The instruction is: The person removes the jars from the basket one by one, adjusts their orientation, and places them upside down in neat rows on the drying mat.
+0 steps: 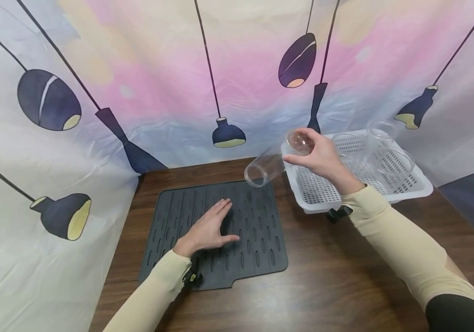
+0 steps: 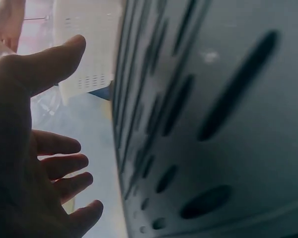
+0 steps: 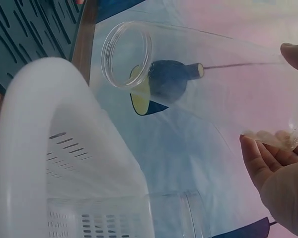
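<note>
A clear plastic jar [image 1: 271, 163] hangs tilted in the air between the mat and the basket, its threaded open mouth facing down and left. My right hand [image 1: 321, 154] grips it round the base end, thumb on one side and fingers on the other, as the right wrist view also shows. My left hand [image 1: 205, 229] hovers over the dark grey slotted drying mat [image 1: 257, 230], fingers straight and thumb spread, with nothing in it. In the left wrist view the left fingers [image 2: 64, 163] stand apart beside the mat's surface.
A white perforated plastic basket [image 1: 309, 205] stands right of the mat, with several clear containers [image 1: 379, 147] inside. Its raised rim [image 3: 49, 79] lies close below the held jar. A printed cloth [image 1: 178, 92] hangs behind the brown wooden table [image 1: 324, 276].
</note>
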Action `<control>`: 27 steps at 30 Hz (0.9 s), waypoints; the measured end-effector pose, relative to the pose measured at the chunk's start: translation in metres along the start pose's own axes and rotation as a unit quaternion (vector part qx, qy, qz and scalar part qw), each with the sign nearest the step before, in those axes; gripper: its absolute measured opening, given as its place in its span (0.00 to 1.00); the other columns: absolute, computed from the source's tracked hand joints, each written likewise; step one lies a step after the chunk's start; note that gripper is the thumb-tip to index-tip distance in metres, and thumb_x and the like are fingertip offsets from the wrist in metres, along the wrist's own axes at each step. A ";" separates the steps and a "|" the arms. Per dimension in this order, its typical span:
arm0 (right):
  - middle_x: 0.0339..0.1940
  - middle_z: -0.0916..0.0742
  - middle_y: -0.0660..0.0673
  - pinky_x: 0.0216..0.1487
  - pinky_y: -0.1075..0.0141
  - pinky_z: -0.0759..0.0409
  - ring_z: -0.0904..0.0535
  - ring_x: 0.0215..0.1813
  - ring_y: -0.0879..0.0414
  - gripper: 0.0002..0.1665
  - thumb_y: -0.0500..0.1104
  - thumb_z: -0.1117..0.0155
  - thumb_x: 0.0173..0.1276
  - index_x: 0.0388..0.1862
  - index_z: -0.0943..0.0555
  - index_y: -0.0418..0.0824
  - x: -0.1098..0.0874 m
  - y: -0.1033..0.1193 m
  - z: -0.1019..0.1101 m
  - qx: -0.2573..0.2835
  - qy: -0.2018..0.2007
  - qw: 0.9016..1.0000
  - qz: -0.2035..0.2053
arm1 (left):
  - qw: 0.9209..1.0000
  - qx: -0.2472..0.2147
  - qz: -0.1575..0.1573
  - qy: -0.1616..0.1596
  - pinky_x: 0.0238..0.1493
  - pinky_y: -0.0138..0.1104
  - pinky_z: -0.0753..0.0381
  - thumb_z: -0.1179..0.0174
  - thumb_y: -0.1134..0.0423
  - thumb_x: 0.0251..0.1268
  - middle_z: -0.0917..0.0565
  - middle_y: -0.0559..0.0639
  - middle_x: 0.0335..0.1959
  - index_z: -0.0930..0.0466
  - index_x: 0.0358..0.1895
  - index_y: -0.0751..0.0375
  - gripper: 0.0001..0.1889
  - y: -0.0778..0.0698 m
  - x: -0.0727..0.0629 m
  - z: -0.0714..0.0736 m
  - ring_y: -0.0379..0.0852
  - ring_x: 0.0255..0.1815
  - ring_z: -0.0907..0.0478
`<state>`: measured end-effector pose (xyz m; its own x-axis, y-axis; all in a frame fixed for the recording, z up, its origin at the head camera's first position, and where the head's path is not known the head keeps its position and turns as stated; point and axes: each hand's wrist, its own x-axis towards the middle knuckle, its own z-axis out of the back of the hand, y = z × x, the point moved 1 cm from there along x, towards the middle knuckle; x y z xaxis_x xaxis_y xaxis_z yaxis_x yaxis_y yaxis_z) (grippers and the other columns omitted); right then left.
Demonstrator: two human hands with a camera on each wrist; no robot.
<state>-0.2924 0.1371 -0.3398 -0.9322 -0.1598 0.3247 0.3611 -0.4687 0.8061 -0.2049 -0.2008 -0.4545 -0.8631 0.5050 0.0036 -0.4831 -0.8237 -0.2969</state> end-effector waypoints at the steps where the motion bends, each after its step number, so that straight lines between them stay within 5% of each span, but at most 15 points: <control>1: 0.59 0.19 0.44 0.57 0.54 0.24 0.22 0.58 0.50 0.46 0.56 0.20 0.48 0.65 0.27 0.46 0.001 0.000 -0.001 -0.010 0.001 1.000 0.002 | 1.000 0.002 0.002 0.007 0.74 0.51 0.43 0.35 0.35 0.55 0.45 0.56 0.78 0.45 0.76 0.63 0.52 0.001 -0.001 -0.002 0.53 0.80 0.52; 7: 0.56 0.18 0.45 0.53 0.54 0.23 0.22 0.55 0.49 0.45 0.58 0.20 0.47 0.64 0.26 0.49 0.006 0.001 -0.007 -0.027 0.003 1.000 0.008 | 0.999 0.006 0.014 0.039 0.76 0.50 0.45 0.36 0.35 0.56 0.47 0.56 0.79 0.46 0.76 0.64 0.53 0.007 -0.008 -0.012 0.53 0.80 0.54; 15: 0.61 0.20 0.41 0.59 0.50 0.26 0.25 0.60 0.46 0.48 0.54 0.19 0.48 0.67 0.28 0.43 0.011 0.004 -0.014 -0.030 0.019 0.999 0.018 | 0.998 0.015 0.018 0.057 0.75 0.48 0.45 0.36 0.34 0.55 0.48 0.57 0.79 0.46 0.76 0.64 0.53 0.008 -0.009 -0.019 0.53 0.80 0.55; 27: 0.55 0.18 0.42 0.55 0.51 0.24 0.23 0.55 0.47 0.48 0.57 0.19 0.47 0.65 0.27 0.42 0.020 0.007 -0.024 -0.059 0.039 0.997 0.031 | 0.997 0.032 0.022 0.064 0.76 0.48 0.46 0.35 0.34 0.55 0.48 0.57 0.79 0.44 0.76 0.64 0.52 0.006 -0.009 -0.024 0.53 0.80 0.55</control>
<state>-0.3088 0.1093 -0.3396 -0.9085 -0.2577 0.3289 0.4178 -0.5543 0.7198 -0.1966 -0.2044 -0.4793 -0.8599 0.4930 -0.1324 -0.4565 -0.8587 -0.2328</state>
